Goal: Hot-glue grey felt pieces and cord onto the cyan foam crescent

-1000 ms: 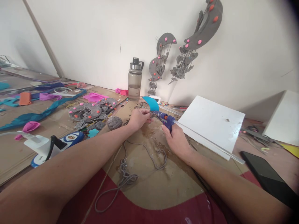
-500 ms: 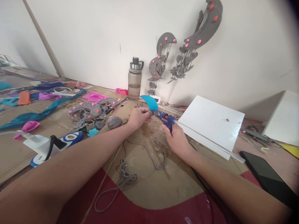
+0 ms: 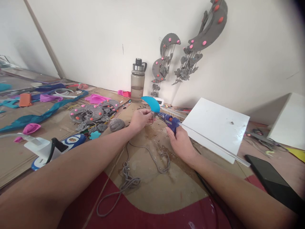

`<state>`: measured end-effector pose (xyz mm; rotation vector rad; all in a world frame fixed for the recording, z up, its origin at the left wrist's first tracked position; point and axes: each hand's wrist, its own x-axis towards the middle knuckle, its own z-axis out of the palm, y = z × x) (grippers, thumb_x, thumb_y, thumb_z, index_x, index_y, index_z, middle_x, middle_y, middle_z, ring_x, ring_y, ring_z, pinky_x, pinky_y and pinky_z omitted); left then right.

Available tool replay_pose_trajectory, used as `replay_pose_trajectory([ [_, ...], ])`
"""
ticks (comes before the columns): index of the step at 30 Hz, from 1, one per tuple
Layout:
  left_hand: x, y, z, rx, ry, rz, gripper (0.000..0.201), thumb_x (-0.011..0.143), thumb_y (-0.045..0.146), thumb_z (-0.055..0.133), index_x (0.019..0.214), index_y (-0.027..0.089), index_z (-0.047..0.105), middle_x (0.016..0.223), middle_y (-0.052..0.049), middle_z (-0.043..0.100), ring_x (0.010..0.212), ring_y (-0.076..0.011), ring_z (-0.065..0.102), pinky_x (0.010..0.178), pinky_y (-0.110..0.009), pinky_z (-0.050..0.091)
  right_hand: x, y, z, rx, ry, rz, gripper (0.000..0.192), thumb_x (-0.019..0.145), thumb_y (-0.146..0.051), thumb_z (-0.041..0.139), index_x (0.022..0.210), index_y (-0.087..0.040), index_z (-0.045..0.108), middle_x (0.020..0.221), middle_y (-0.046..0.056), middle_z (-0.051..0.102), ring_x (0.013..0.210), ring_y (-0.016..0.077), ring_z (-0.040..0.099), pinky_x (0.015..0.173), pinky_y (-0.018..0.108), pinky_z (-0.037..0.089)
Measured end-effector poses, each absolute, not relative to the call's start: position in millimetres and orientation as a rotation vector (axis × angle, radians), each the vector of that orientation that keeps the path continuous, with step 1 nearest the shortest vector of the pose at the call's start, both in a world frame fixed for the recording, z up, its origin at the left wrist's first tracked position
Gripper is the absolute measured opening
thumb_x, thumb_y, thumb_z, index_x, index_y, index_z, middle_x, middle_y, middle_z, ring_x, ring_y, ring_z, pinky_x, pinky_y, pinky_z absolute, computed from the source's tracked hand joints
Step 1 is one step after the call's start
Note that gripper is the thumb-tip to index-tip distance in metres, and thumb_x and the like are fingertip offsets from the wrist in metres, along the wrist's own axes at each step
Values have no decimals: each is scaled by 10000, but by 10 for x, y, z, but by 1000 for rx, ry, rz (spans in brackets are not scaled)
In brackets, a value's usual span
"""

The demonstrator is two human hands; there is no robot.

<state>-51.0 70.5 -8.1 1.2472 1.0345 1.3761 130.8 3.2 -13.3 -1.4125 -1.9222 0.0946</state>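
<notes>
The blue crescent piece (image 3: 151, 103) stands tilted just above the cardboard-covered table (image 3: 152, 187), near the middle of it, held at its lower edge by the left hand (image 3: 140, 119), whose fingers are pinched together on it. Just where the fingertips meet the piece is too small to make out. The nozzle of the blue glue gun (image 3: 169, 121) points at the crescent's lower edge, close to it or touching; which one cannot be told. The right hand (image 3: 180, 143) is wrapped around the gun's grip, fingers pressed closed, and hides most of the handle. A clear glue stick (image 3: 214, 144) runs out of the gun's back towards the right, across the white board (image 3: 215, 126).

Grey cord (image 3: 133, 178) lies looped on the table between the forearms. A ball of grey yarn (image 3: 116, 124) sits just left of the left hand, with a heap of grey cut-outs with pink dots (image 3: 91, 114) beyond it.

Behind the crescent stands a smoky plastic bottle (image 3: 138, 81) with a dark lid, upright against the wall; the lower part holds what looks like liquid. Grey hanging decorations (image 3: 190, 47) are on the wall, the top one cut off by the frame. A black phone (image 3: 274, 183) lies at the right, part of it out of view.
</notes>
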Motion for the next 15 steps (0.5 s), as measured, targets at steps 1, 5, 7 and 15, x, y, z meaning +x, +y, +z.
replay_pose_trajectory([
  [1, -510, 707, -81, 1244, 1031, 1377, 108, 762, 228, 638, 739, 123, 652, 694, -33, 659, 672, -145, 688, 652, -256, 546, 1310, 34, -134, -1411, -1920, 94, 334, 927, -426, 406, 1015, -158, 584, 942, 144, 675, 889, 273, 616, 781, 385, 472],
  [5, -514, 722, -95, 1229, 1011, 1384, 118, 745, 241, 660, 744, 123, 647, 672, -31, 656, 663, -148, 687, 625, -243, 535, 1309, 29, -127, -1421, -1912, 95, 307, 921, -420, 415, 983, -168, 581, 923, 134, 674, 878, 269, 616, 769, 378, 474],
  [7, -518, 733, -105, 1234, 1006, 1386, 131, 744, 250, 663, 737, 121, 641, 663, -33, 655, 664, -149, 688, 622, -239, 532, 1305, 24, -122, -1436, -1905, 101, 296, 920, -412, 418, 977, -168, 576, 922, 134, 673, 873, 266, 617, 764, 375, 474],
  [15, -523, 730, -95, 1184, 974, 1408, 122, 739, 234, 659, 696, 128, 615, 671, -26, 654, 637, -134, 676, 655, -252, 542, 1298, 19, -116, -1466, -1876, 129, 277, 912, -418, 422, 927, -181, 565, 894, 129, 670, 856, 265, 621, 747, 369, 478],
])
